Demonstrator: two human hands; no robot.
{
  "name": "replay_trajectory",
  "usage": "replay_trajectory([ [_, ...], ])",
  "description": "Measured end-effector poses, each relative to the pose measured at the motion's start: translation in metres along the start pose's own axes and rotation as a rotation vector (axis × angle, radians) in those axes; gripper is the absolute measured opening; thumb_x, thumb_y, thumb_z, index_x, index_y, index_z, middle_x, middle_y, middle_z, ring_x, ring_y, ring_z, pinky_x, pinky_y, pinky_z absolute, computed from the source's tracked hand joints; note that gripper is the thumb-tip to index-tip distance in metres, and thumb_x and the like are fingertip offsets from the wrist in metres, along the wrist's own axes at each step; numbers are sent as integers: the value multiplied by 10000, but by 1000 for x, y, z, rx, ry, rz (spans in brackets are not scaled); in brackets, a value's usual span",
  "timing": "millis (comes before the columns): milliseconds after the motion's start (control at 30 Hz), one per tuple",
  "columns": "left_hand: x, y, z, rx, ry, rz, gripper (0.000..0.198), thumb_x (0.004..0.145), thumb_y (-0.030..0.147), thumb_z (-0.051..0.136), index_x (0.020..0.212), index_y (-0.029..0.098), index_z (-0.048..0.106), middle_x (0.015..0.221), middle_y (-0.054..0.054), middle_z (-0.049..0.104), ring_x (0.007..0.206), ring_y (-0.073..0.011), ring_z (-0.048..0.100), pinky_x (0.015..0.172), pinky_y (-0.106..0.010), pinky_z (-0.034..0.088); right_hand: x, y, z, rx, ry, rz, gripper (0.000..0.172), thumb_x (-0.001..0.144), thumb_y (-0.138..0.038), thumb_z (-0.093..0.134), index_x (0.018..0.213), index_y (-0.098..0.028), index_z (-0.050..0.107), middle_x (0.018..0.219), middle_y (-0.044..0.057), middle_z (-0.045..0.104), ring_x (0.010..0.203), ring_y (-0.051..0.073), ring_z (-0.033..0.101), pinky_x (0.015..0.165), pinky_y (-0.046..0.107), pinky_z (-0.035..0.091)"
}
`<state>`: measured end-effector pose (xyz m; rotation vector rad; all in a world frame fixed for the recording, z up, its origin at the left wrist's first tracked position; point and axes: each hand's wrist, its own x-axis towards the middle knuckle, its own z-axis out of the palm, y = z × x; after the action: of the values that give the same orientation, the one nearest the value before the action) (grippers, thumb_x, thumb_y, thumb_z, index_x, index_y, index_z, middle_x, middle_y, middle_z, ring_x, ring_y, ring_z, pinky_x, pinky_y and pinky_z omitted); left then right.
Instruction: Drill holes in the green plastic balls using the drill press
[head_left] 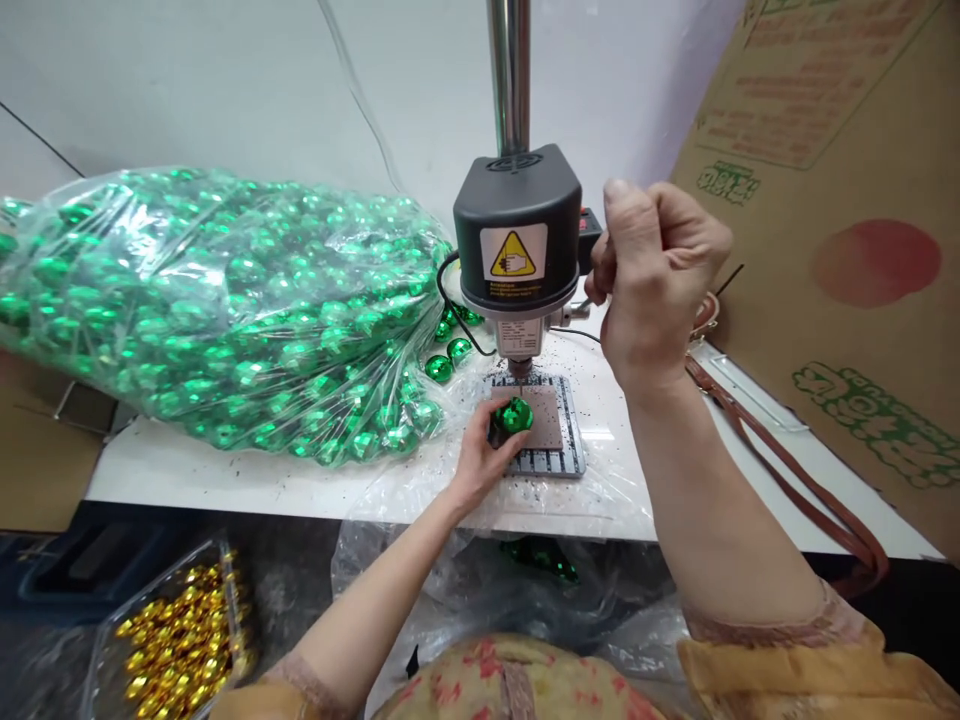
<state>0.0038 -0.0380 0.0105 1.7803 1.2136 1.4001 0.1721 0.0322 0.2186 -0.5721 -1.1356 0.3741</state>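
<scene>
- Green ball [513, 415]: shiny, pinched in the fingertips of the left hand [476, 455], sitting on the ribbed base plate [561, 445] of a small bench press.
- Left hand: fingers narrow, closed round the ball's near side; thumb on the left, the rest hidden behind it.
- Spindle tip [519, 368]: straight above the ball, v. close; contact can't be told.
- Right hand [652, 275]: tight fist, raised, just beside the black press head [517, 230], thumb up. What's inside the fist is hidden.
- Steel column [510, 75] rises from the head, beyond both hands.
- Left of the left hand: big clear bag [210, 310] full of green balls, lying on the white table [225, 470]; a few loose green balls [439, 367] at its mouth, near the press.
- Below the left forearm, off the table edge: clear tray of gold balls [176, 630].
- Right of the right arm: brown strap [787, 470] on the table, w/ a cardboard box [840, 250] leaning behind it.
</scene>
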Motion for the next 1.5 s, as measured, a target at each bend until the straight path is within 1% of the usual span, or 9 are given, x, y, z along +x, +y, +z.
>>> replay_trajectory([
  [200, -104, 19, -18, 157, -409, 228, 243, 969, 277, 698, 1179, 340, 803, 1467, -113, 587, 1306, -299, 643, 1058, -449, 585, 4, 10, -1, -69, 12, -99, 506, 892, -440, 656, 601, -288, 271, 486, -89, 323, 390, 74, 265, 407, 343, 233],
  [367, -165, -11, -23, 311, -733, 310, 267, 943, 227, 702, 1161, 345, 801, 1544, -125, 597, 1425, -365, 569, 1140, -560, 529, 6, 9, -1, -159, 8, -101, 496, 781, -692, 547, 629, -330, 243, 511, -71, 305, 464, 105, 309, 442, 367, 262],
  [567, -193, -52, -9, 551, -738, -62, 486, 927, 174, 654, 1367, 373, 713, 1568, -119, 567, 1409, -378, 567, 1162, -607, 475, 5, 8, -6, -192, -51, -149, 503, 704, -828, 429, 655, -368, 231, 538, -43, 313, 583, 123, 417, 468, 361, 333],
  [700, -212, -70, -2, 552, -786, -219, 413, 846, 477, 775, 1194, 255, 791, 1118, -161, 766, 1200, -428, 670, 1140, -664, 443, 7, 4, -5, -148, -38, -38, 451, 818, -629, 580, 635, -345, 281, 492, -71, 339, 491, 89, 375, 427, 324, 336],
  [800, -217, -76, 0, 518, -765, -246, 425, 787, 592, 760, 1030, 246, 805, 844, -127, 735, 999, -422, 705, 1100, -682, 444, 11, -3, -1, -35, -51, 77, 491, 989, -197, 557, 585, -320, 306, 425, -99, 298, 376, 78, 297, 378, 316, 284],
  [900, -213, -73, 1, 481, -746, -278, 296, 778, 550, 740, 762, 254, 750, 703, -95, 649, 881, -399, 700, 1043, -670, 459, 16, -7, 2, 21, -71, 119, 532, 1004, -100, 498, 552, -311, 313, 406, -98, 308, 365, 72, 301, 366, 297, 259],
  [1067, -203, -56, -3, 371, -756, -321, 378, 778, 418, 714, 498, 264, 512, 525, -12, 453, 624, -270, 613, 832, -493, 517, 23, 5, -2, -60, -79, 124, 498, 1005, -186, 560, 582, -307, 326, 457, -95, 365, 410, 57, 374, 391, 273, 312],
  [1267, -198, -30, -9, 210, -701, -409, 325, 855, 488, 645, 644, 242, 619, 585, -4, 558, 585, -199, 557, 605, -310, 423, 34, 34, -13, -133, -112, -9, 478, 837, -623, 613, 613, -331, 308, 491, -82, 356, 519, 76, 363, 472, 287, 358],
  [1500, -134, 49, -32, -336, -311, -471, 543, 750, 701, 796, 777, 172, 671, 671, 7, 627, 611, -117, 527, 619, -234, 450, 52, 58, -14, -276, -208, -177, 525, 785, -819, 320, 659, -329, 181, 528, -90, 314, 628, 82, 286, 525, 283, 344],
])
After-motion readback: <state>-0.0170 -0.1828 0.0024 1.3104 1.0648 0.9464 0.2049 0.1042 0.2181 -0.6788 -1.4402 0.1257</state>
